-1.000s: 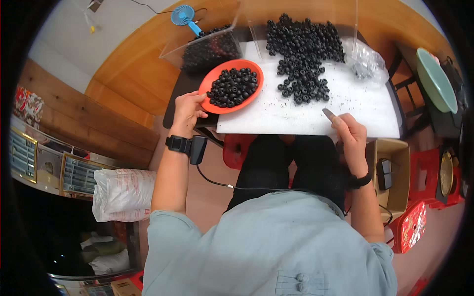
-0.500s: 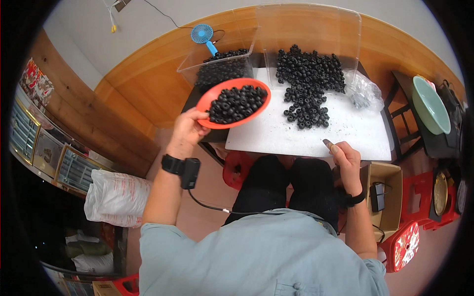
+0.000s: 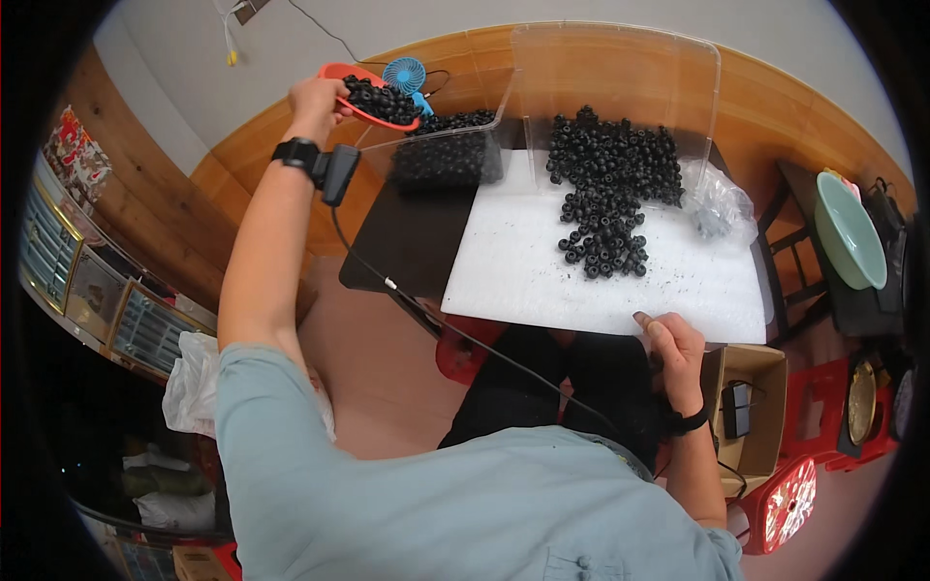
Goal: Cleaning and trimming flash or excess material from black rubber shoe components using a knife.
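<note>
While the person's right hand (image 3: 671, 351) rests loosely at the near edge of the white sheet (image 3: 601, 281), fingers curled and holding nothing that shows, the work sits farther off. On the sheet, past that hand, lies a loose heap of small black rings (image 3: 605, 184), and beside it at the right a crumpled clear bag (image 3: 719, 205). Left of the heap, on the dark part of the counter (image 3: 407, 242), stands a clear plastic bin (image 3: 448, 155) already part full of the same black pieces. Farthest away, the left hand (image 3: 315, 99) grips the rim of an orange dish (image 3: 373, 95) loaded with rings, raised just above and behind the bin's far left corner, beside a small blue fan (image 3: 405, 74). To empty it well, the dish would best be brought squarely over the bin's open mouth and tilted slowly toward its middle, so that the rings slide in and do not bounce over the wall. Half a second earlier the dish was lower and nearer, at the sheet's left edge; it has since been lifted up and away, while the right hand has stayed put.
</note>
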The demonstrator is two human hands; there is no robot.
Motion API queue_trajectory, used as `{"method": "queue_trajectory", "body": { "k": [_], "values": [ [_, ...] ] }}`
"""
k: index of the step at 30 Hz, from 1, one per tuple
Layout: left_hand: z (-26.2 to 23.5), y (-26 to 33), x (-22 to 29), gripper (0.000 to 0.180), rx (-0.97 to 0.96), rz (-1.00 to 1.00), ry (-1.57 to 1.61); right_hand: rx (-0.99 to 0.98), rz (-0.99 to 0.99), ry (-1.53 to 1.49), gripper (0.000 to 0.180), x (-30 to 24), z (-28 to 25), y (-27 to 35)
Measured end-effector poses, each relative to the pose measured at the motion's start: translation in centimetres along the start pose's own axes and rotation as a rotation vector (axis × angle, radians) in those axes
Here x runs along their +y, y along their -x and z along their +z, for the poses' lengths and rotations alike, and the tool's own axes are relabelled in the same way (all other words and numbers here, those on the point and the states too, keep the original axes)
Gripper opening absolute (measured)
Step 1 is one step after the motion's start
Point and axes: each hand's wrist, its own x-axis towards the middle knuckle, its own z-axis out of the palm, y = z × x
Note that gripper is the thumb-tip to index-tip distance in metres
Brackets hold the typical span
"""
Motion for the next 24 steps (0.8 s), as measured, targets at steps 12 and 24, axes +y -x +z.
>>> {"method": "queue_trajectory", "body": {
  "k": [12,24],
  "values": [
    [-0.4,5.2,-3.3,0.051,0.185,0.278,0.233,-0.030,0.049,0.105,0.022,1.5,0.0,1.5],
    [2.1,20.8,-14.7,0.054,-0.329,-0.258,0.543,-0.054,-0.081,0.143,0.022,-2.8,0.1,1.3]
  ]
}}
